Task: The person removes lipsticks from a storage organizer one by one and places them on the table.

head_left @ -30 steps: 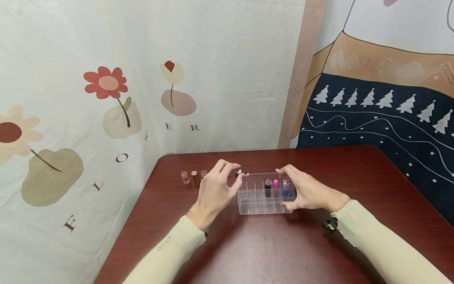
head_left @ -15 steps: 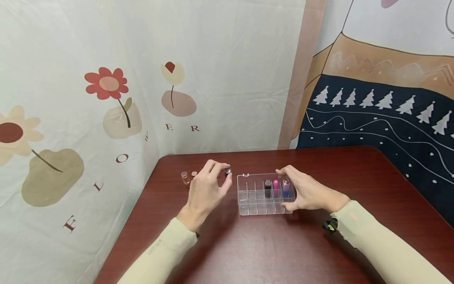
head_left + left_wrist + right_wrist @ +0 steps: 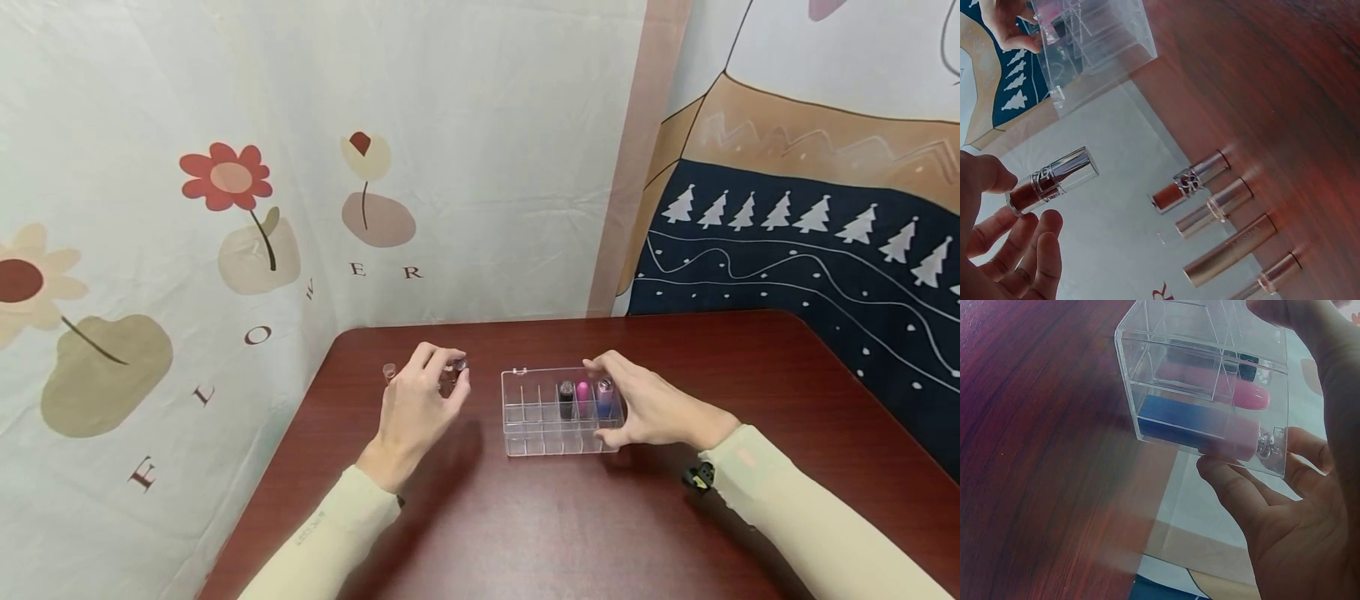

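My left hand pinches a lipstick with a silver base and a reddish-brown part, held in the air left of the clear lipstick organizer. Its thumb and fingertips grip one end of the tube. My right hand holds the organizer by its right side, thumb at the front and fingers at the back. In the organizer's compartments stand a black tube, a pink tube and a blue-and-pink tube. The blue-and-pink one is nearest my right hand.
Several lipsticks stand in a row on the table near my left hand: a silver and reddish one, a rose-gold one, a gold one and another cut off by the frame. A printed cloth hangs behind the table.
My left hand has moved left, away from the organizer, with the lipstick still pinched, and now covers more of the standing lipsticks. My right hand and the organizer have stayed put.
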Demonstrator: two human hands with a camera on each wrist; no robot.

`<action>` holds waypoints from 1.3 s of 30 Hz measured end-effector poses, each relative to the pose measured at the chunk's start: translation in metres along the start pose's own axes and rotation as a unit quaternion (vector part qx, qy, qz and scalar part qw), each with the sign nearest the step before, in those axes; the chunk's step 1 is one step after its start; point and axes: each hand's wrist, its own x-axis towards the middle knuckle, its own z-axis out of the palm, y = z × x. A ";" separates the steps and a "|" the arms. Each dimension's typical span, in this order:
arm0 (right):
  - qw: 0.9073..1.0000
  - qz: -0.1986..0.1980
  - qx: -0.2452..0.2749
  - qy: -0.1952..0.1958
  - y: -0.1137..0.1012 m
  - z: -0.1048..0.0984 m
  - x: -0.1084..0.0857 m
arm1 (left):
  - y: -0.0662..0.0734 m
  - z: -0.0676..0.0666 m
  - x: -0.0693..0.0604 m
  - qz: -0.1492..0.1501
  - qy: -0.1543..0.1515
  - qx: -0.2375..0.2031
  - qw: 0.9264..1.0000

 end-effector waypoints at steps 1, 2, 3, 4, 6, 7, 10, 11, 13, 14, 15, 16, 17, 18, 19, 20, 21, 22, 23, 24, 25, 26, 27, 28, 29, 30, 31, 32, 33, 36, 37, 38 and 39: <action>1.000 0.001 0.000 -0.001 0.000 0.000 0.000 | -0.001 0.000 -0.001 -0.002 -0.001 0.003 1.000; 1.000 0.002 0.000 -0.001 0.000 0.000 0.000 | -0.002 0.001 -0.002 -0.004 -0.001 0.005 1.000; 1.000 0.003 0.000 -0.002 0.000 0.000 0.000 | -0.003 0.000 -0.002 -0.007 -0.004 0.006 1.000; 1.000 0.003 0.000 -0.002 0.000 0.000 0.000 | -0.003 0.000 -0.003 -0.010 -0.008 0.007 1.000; 1.000 0.006 0.002 -0.004 -0.001 0.000 0.000 | -0.005 0.001 -0.004 -0.015 -0.014 0.009 1.000; 1.000 0.007 0.003 -0.005 -0.001 -0.001 0.000 | -0.006 0.001 -0.005 -0.018 -0.017 0.010 1.000; 1.000 0.010 0.007 -0.006 -0.002 -0.002 0.000 | -0.008 0.001 -0.006 -0.024 -0.025 0.011 0.999; 1.000 0.012 0.008 -0.007 -0.002 -0.002 -0.001 | -0.009 0.002 -0.007 -0.027 -0.028 0.013 0.999; 1.000 0.015 0.008 -0.008 -0.002 -0.003 -0.001 | -0.010 0.004 -0.008 -0.029 -0.032 0.016 0.999; 1.000 0.016 0.009 -0.008 -0.003 -0.003 -0.001 | -0.011 0.004 -0.009 -0.030 -0.034 0.017 0.999; 1.000 0.017 0.010 -0.009 -0.002 -0.003 -0.001 | -0.011 0.005 -0.010 -0.032 -0.037 0.018 0.999; 1.000 0.017 0.009 -0.009 -0.002 -0.003 -0.001 | -0.012 0.006 -0.011 -0.033 -0.040 0.020 0.998; 1.000 0.017 0.009 -0.009 -0.002 -0.003 0.000 | -0.013 0.006 -0.012 -0.034 -0.042 0.022 0.998; 1.000 0.018 0.009 -0.010 -0.002 -0.003 0.000 | -0.014 0.007 -0.013 -0.035 -0.044 0.023 0.998; 1.000 0.018 0.010 -0.011 -0.002 -0.002 0.000 | -0.015 0.008 -0.014 -0.036 -0.045 0.026 0.998; 1.000 0.017 0.010 -0.011 -0.002 -0.002 0.000 | -0.016 0.008 -0.015 -0.037 -0.047 0.028 0.998; 1.000 0.017 0.011 -0.011 -0.002 -0.002 0.000 | -0.016 0.009 -0.016 -0.037 -0.049 0.029 0.998; 1.000 0.016 0.010 -0.011 -0.001 -0.002 0.000 | -0.017 0.009 -0.017 -0.037 -0.049 0.031 0.998; 1.000 0.016 0.010 -0.012 -0.001 -0.002 0.000 | -0.018 0.010 -0.017 -0.038 -0.050 0.033 0.998; 1.000 0.017 0.010 -0.012 -0.001 -0.001 0.000 | -0.019 0.010 -0.018 -0.038 -0.050 0.034 0.997; 1.000 0.017 0.010 -0.012 -0.001 -0.001 0.000 | -0.020 0.011 -0.019 -0.039 -0.052 0.034 0.997; 1.000 0.017 0.010 -0.012 -0.001 -0.001 -0.001 | -0.020 0.011 -0.019 -0.041 -0.053 0.034 0.997; 1.000 0.017 0.010 -0.012 0.000 -0.001 -0.001 | -0.021 0.011 -0.020 -0.043 -0.055 0.034 0.997; 1.000 0.018 0.010 -0.013 0.000 -0.001 -0.001 | -0.021 0.011 -0.021 -0.045 -0.057 0.033 0.997; 1.000 0.019 0.010 -0.013 0.000 -0.001 -0.001 | -0.022 0.011 -0.021 -0.047 -0.060 0.032 0.997; 1.000 0.019 0.010 -0.013 0.000 -0.001 -0.001 | -0.023 0.012 -0.022 -0.049 -0.061 0.032 0.996; 1.000 0.019 0.010 -0.013 0.000 -0.001 -0.001 | -0.024 0.012 -0.023 -0.051 -0.064 0.033 0.996; 1.000 0.018 0.010 -0.013 0.000 -0.001 -0.001 | -0.025 0.013 -0.024 -0.052 -0.065 0.034 0.996; 1.000 0.018 0.010 -0.013 0.000 -0.001 -0.001 | -0.026 0.013 -0.025 -0.053 -0.066 0.036 0.996; 1.000 0.016 0.009 -0.012 0.000 -0.001 -0.001 | -0.029 0.015 -0.027 -0.054 -0.068 0.043 0.995; 1.000 0.016 0.009 -0.011 0.000 -0.001 -0.001 | -0.030 0.015 -0.028 -0.054 -0.069 0.046 0.995; 1.000 0.016 0.008 -0.011 0.000 -0.001 -0.001 | -0.031 0.016 -0.028 -0.054 -0.071 0.047 0.995; 1.000 0.016 0.007 -0.011 0.000 -0.001 -0.001 | -0.032 0.016 -0.029 -0.055 -0.073 0.049 0.995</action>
